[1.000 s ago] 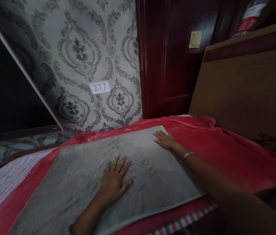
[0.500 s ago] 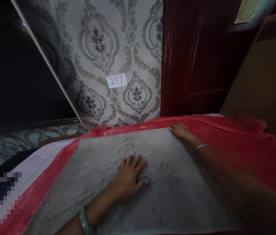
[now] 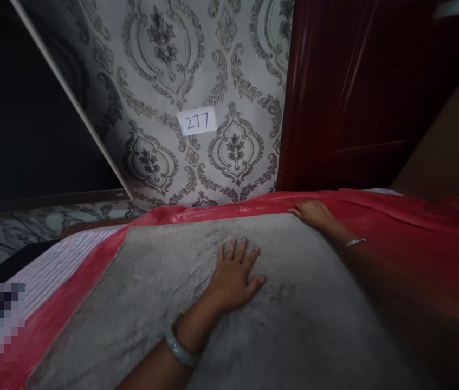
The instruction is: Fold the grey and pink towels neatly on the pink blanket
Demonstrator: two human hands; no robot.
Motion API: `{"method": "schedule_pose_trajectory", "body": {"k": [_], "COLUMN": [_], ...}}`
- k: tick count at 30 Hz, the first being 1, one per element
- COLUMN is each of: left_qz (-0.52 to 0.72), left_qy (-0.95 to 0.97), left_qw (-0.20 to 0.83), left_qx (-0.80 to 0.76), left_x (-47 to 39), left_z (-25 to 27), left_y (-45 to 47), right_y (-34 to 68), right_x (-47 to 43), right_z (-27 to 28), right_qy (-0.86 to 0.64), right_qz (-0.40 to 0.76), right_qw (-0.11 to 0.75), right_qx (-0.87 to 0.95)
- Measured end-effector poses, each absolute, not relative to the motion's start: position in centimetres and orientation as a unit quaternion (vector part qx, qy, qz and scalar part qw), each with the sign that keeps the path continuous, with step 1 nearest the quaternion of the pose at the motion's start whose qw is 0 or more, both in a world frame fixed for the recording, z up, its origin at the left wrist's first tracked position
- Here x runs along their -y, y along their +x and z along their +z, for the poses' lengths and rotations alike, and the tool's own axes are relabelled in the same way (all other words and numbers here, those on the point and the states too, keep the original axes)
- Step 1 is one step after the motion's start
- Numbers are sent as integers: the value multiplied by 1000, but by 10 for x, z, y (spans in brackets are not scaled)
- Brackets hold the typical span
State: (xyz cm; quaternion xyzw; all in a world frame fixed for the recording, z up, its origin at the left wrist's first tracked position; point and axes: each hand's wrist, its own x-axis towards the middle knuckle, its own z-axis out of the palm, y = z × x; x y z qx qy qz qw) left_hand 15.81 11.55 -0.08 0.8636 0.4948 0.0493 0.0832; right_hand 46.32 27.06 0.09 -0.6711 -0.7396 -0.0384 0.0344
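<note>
A grey plush cloth [image 3: 140, 303] lies spread out on a red blanket [image 3: 379, 233], its pile lightly rumpled. My left hand [image 3: 235, 279] rests flat on the middle of the cloth, palm down and fingers spread, with a pale bangle on the wrist. At the cloth's far right corner is my right hand [image 3: 314, 213], its fingers curled down and closed on the corner edge. A thin silver bracelet circles that wrist. The right forearm is dark and blurred along the cloth's right side.
Striped fabric [image 3: 70, 260] shows past the blanket on the left. A large dark screen [image 3: 30, 119] stands at the left. Behind are a patterned wall with a paper label [image 3: 197, 120] reading 277 and a dark red door [image 3: 347, 97]. A brown panel [image 3: 452, 130] is at the right.
My left hand has slid forward and to the right over the cloth, its fingers spread wider. The fingers of my right hand have curled in at the corner. The view has shifted slightly.
</note>
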Motion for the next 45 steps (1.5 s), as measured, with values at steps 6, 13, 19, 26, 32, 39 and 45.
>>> {"method": "schedule_pose_trajectory", "body": {"k": [6, 13, 19, 26, 32, 39, 45], "left_qz": [40, 75, 105, 55, 3, 48, 148], "left_qy": [861, 860, 858, 829, 724, 666, 579], "left_qw": [93, 99, 96, 103, 81, 31, 23], "left_qx": [-499, -495, -494, -546, -685, -744, -802], "left_x": [-113, -113, -107, -138, -175, -189, -202], "left_z": [6, 1, -3, 12, 19, 3, 11], "left_y": [161, 159, 160, 101, -41, -105, -118], "right_y": [470, 404, 385, 389, 390, 402, 413], "right_x": [-280, -239, -213, -218, -218, -231, -240], "right_z": [-2, -2, -32, -38, -39, -55, -73], "right_qy": [-729, -604, -634, -637, -643, -637, -623], "right_qz": [-40, -105, -5, -12, 6, -1, -15], "right_qw": [50, 105, 64, 59, 30, 41, 91], "right_qx": [682, 783, 771, 768, 765, 770, 777]}}
